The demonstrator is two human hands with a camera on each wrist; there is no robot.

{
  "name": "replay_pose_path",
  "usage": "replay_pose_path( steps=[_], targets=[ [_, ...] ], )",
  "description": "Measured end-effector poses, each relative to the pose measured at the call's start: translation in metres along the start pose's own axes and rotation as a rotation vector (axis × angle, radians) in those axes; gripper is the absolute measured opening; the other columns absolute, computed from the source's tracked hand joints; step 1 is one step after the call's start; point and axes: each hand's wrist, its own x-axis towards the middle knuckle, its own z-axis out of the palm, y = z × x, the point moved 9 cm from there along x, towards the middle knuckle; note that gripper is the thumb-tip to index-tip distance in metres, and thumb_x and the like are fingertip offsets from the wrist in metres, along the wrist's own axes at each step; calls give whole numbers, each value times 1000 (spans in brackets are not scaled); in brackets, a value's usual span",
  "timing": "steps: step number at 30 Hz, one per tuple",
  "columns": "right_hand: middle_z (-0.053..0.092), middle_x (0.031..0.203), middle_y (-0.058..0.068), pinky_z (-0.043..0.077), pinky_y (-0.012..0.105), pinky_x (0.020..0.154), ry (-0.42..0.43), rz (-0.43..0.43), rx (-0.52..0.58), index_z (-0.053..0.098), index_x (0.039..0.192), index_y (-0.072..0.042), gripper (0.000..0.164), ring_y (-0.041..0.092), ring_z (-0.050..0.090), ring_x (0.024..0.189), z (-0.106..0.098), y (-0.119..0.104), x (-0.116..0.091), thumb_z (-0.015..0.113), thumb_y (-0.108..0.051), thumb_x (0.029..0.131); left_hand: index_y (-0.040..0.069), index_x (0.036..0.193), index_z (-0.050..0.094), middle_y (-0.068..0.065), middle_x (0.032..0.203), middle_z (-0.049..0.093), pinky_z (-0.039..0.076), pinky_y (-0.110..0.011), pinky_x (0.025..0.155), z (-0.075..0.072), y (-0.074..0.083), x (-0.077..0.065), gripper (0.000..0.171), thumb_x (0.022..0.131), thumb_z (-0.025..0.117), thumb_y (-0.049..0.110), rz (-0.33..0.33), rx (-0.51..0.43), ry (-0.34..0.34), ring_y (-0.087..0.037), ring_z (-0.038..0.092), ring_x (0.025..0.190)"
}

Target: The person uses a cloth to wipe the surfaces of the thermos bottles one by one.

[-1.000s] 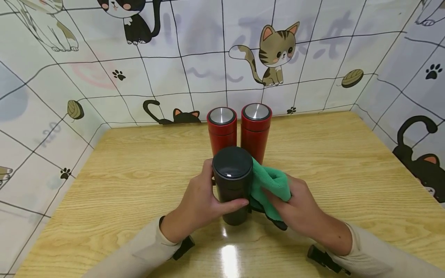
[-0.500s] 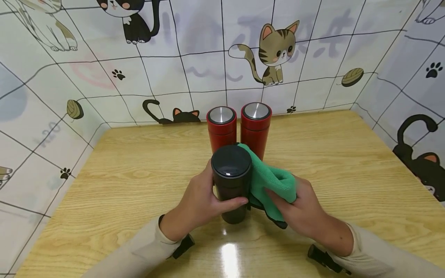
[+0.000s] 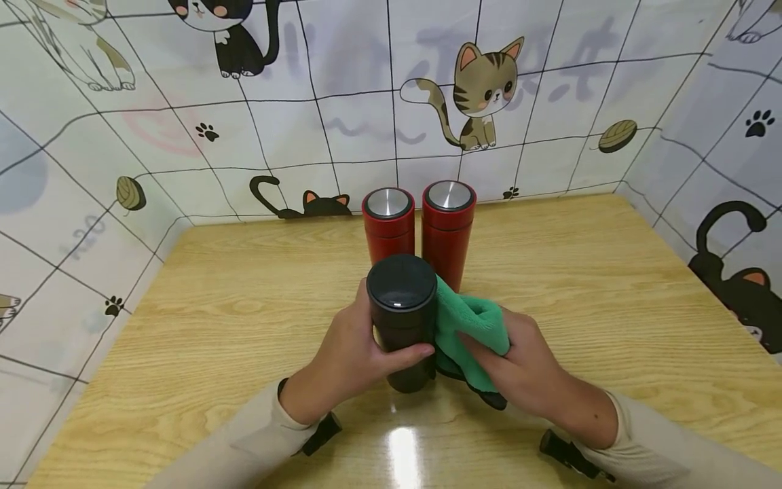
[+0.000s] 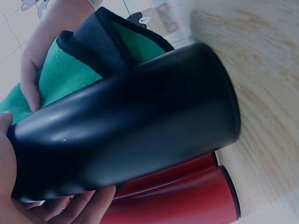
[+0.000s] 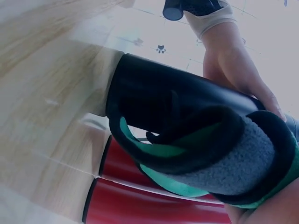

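My left hand (image 3: 348, 353) grips a black thermos bottle (image 3: 403, 312) round its side, thumb across the front. In the left wrist view the fingers (image 4: 96, 205) wrap under the bottle. The bottle stands nearly upright over the table, its dark lid facing up. A green cloth (image 3: 470, 322) with a grey back and black edging lies against the bottle's right side. My right hand (image 3: 528, 367) holds the bunched cloth, with a fold of it between thumb and fingers. Part of the right hand is hidden behind the cloth in the right wrist view.
Two red thermos bottles with silver lid tops, a left one (image 3: 388, 221) and a right one (image 3: 449, 231), stand side by side just behind the black one. The wooden table (image 3: 244, 292) meets a cat-print wall covering (image 3: 360, 129) at its back and sides.
The right hand with the cloth shifts slightly up and right, then back down and left along the bottle. The black bottle moves a little left; the left hand keeps its grip.
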Motion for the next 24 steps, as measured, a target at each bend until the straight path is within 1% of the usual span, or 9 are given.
replay_pose_path(
  steps=[1, 6, 11, 16, 22, 24],
  targets=[
    [70, 121, 3, 56, 19, 87, 1, -4, 2, 62, 134, -7, 49, 4, 67, 105, 0, 0, 0, 63, 12, 89, 10, 141, 36, 0, 126, 65, 57, -38, 94, 0, 0, 0, 92, 70, 92, 30, -6, -1, -3, -15, 67, 111],
    [71, 112, 2, 55, 17, 83, 59, -49, -13, 66, 126, -2, 46, 3, 67, 97, -4, -5, -1, 65, 16, 84, 10, 142, 34, -1, 126, 66, 57, -39, 93, 1, -1, -1, 93, 71, 91, 32, -22, 9, -15, -16, 67, 110],
    [71, 114, 4, 55, 17, 85, 47, -34, -28, 65, 128, -3, 47, 3, 67, 100, -3, -4, 0, 65, 15, 85, 11, 143, 34, 0, 126, 66, 56, -39, 94, 1, -2, 0, 94, 71, 91, 33, -24, 11, -22, -15, 67, 111],
    [71, 109, 3, 55, 16, 82, 75, -51, -29, 67, 123, -1, 44, 3, 67, 96, -5, -6, -1, 65, 17, 82, 11, 143, 33, -1, 127, 66, 56, -39, 94, 2, -3, 0, 95, 71, 90, 34, -28, 14, -29, -15, 67, 111],
    [71, 115, 4, 55, 17, 86, 11, -28, -27, 64, 130, -4, 46, 3, 66, 102, 0, -2, 0, 64, 13, 87, 10, 142, 34, -1, 127, 65, 56, -40, 95, 2, -4, -1, 94, 71, 91, 34, -28, 10, -24, -15, 66, 111],
    [71, 115, 4, 55, 17, 87, 16, -30, -26, 64, 130, -3, 46, 2, 66, 104, 0, -2, 0, 64, 13, 86, 9, 141, 34, -2, 126, 65, 56, -40, 94, 2, -4, -1, 93, 72, 90, 33, -23, 12, -25, -16, 67, 111]
  ],
)
